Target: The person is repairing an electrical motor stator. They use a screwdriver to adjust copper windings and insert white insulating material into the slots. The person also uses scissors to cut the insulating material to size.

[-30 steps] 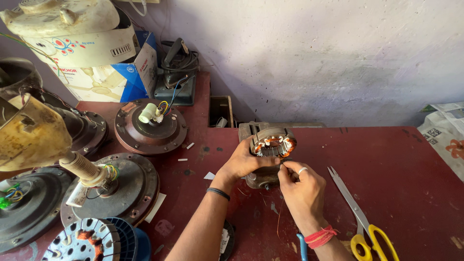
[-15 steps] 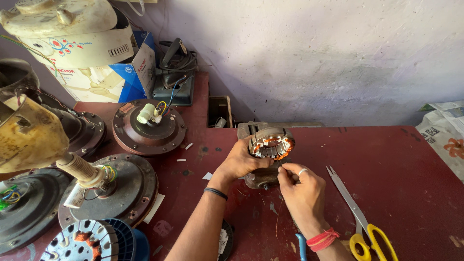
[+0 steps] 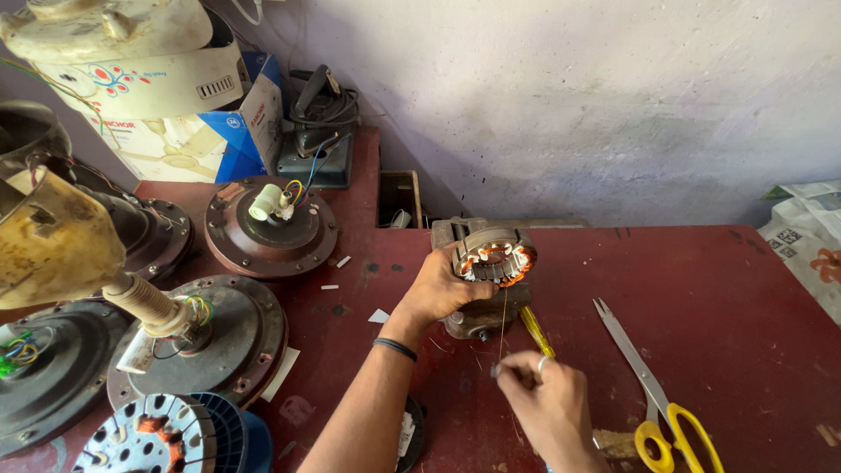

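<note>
My left hand [image 3: 435,289] grips a round motor stator [image 3: 493,255] with copper windings and orange insulation, holding it tilted on a small metal block [image 3: 477,320] on the red table [image 3: 745,298]. A thin wire [image 3: 504,320] runs down from the stator to my right hand [image 3: 547,405], which pinches its lower end nearer to me. A yellow-handled tool [image 3: 535,330] lies between the hands.
Scissors [image 3: 653,394] with yellow handles lie right of my right hand. Brown fan motor housings [image 3: 270,226] [image 3: 215,337] and a blue-cased stator [image 3: 166,435] crowd the left side. Cardboard boxes [image 3: 175,123] and a dark device [image 3: 317,123] stand at the back, newspaper [image 3: 806,236] at far right.
My right hand has drawn back from the stator toward me, pulling a length of thin wire out of it. The left hand still holds the stator.
</note>
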